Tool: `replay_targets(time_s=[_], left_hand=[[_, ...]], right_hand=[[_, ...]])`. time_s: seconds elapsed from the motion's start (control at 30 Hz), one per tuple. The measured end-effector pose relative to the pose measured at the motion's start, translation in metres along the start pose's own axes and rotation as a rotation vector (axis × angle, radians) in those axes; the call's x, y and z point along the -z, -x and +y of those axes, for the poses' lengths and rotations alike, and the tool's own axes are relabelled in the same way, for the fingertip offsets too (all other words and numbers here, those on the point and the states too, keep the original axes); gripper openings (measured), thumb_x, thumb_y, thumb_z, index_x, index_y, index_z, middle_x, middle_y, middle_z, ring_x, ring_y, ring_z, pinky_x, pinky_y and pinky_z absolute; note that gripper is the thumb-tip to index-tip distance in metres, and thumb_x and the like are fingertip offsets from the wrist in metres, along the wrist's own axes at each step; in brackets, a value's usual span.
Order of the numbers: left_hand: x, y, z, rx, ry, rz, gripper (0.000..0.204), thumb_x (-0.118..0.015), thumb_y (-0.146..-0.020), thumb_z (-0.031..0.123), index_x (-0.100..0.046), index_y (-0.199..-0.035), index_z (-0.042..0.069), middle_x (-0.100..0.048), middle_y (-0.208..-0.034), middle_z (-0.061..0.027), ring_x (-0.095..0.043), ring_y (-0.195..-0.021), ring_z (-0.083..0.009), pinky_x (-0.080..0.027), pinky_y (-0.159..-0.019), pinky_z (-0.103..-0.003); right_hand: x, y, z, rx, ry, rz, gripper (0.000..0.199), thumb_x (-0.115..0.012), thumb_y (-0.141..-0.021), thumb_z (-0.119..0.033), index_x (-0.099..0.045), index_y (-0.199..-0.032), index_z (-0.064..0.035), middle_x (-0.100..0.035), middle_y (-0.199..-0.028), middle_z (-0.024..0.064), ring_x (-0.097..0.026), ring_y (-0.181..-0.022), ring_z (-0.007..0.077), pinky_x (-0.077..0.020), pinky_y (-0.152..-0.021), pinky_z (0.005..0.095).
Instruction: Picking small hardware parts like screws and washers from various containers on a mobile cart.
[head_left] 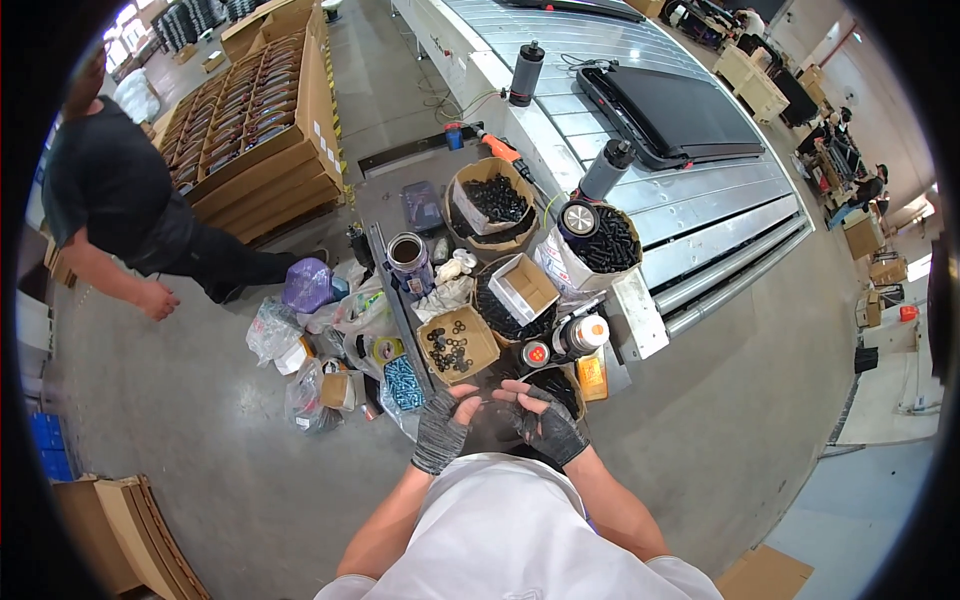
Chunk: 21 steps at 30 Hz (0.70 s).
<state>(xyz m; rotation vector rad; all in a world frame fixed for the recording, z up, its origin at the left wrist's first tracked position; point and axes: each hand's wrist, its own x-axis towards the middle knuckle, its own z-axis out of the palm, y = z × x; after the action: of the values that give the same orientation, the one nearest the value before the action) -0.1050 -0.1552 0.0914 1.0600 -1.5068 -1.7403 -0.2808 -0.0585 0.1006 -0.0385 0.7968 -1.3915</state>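
My left hand and my right hand, in grey fingerless gloves, meet close in front of my body. Thumbs and fingers are pinched toward each other; whatever sits between them is too small and dark to name. Just beyond the left hand is a shallow cardboard box of small black rings. Blue screws lie in a bag to its left. Partly covered by the right hand is a container of black parts. A white-lidded bottle and an orange packet stand beyond it.
Tubs of black parts and an empty white carton crowd the bench. A roller conveyor carrying a black panel runs at the right. Plastic bags lie left; a person walks beyond them, beside a large cardboard crate.
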Motion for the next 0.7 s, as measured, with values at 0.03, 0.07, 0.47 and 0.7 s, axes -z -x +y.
replay_targets(time_s=[0.03,0.07,0.47,0.7], left_hand=[[0.0,0.0,0.0,-0.003,-0.011,-0.01,0.024,-0.063,-0.092,0.02,-0.063,-0.107,0.001,-0.067,-0.084,-0.0069,-0.062,-0.069,-0.0111,-0.048,-0.06,-0.025],[0.0,0.0,0.0,-0.008,-0.022,-0.024,0.024,-0.063,-0.092,0.02,-0.063,-0.107,0.001,-0.067,-0.085,-0.007,-0.062,-0.068,-0.0114,-0.048,-0.059,-0.025],[-0.006,0.001,0.004,0.057,0.004,-0.047,0.024,-0.063,-0.092,0.018,-0.062,-0.109,0.001,-0.067,-0.088,-0.0069,-0.065,-0.074,-0.0124,-0.05,-0.062,-0.025],[-0.014,-0.004,-0.007,0.073,0.11,-0.054,0.026,-0.062,-0.093,0.018,-0.06,-0.112,-0.001,-0.068,-0.085,-0.0074,-0.063,-0.072,-0.0111,-0.05,-0.059,-0.025]], right_hand=[[0.0,0.001,0.001,-0.001,0.001,0.001,0.043,-0.048,-0.096,-0.015,-0.043,-0.134,0.0048,-0.053,-0.131,0.0207,-0.051,-0.122,0.0254,-0.0403,-0.105,0.0353],[0.0,0.001,0.001,0.01,0.041,0.008,0.043,-0.05,-0.096,-0.016,-0.044,-0.134,0.003,-0.054,-0.129,0.0192,-0.054,-0.118,0.0245,-0.0434,-0.1,0.0341],[-0.002,0.008,0.001,0.026,0.276,0.145,0.027,-0.062,-0.093,-0.018,-0.058,-0.115,-0.0022,-0.064,-0.102,0.0096,-0.062,-0.094,0.0175,-0.0517,-0.082,0.0298],[0.003,0.006,0.009,0.009,0.135,0.165,0.028,-0.064,-0.091,-0.016,-0.062,-0.114,0.0002,-0.065,-0.099,0.0078,-0.062,-0.09,0.0144,-0.0509,-0.078,0.0266]])
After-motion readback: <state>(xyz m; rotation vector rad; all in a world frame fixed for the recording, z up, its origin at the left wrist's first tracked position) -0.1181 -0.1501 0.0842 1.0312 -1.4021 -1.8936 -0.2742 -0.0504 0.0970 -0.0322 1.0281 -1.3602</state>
